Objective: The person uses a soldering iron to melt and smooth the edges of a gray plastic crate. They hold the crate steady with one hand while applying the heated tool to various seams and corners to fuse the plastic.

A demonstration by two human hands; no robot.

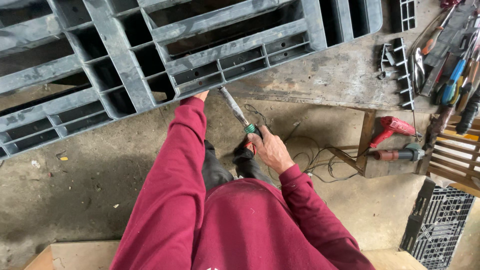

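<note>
Pallet (150, 55), grey plastic and ribbed, fills the upper left of our view, lying tilted over a worn workbench (340, 75) and jutting out above the concrete floor (75, 185); our left hand (201, 95) reaches up to its near edge, mostly hidden behind the maroon sleeve (175, 175), so we cannot tell how those fingers lie, only that they touch the rim; our right hand (270, 147) is wrapped tight around the handle of an iron (240, 116), fingers curled together about the grip, a green collar showing just above the fist; the iron's long metal shaft slants up and left, its tip meeting the pallet's edge just beside our left hand; thin wires (320, 160) trail across the floor to the right of our wrist; further right a red heat gun (392, 127) and a second power tool (400, 153) rest on a wooden stand (370, 150), well apart from our hands; screwdrivers and pliers (452, 75) lie heaped at the bench's right end, with broken grey plastic pieces (397, 70) beside them; a black grid panel (442, 220) leans at the lower right.
</note>
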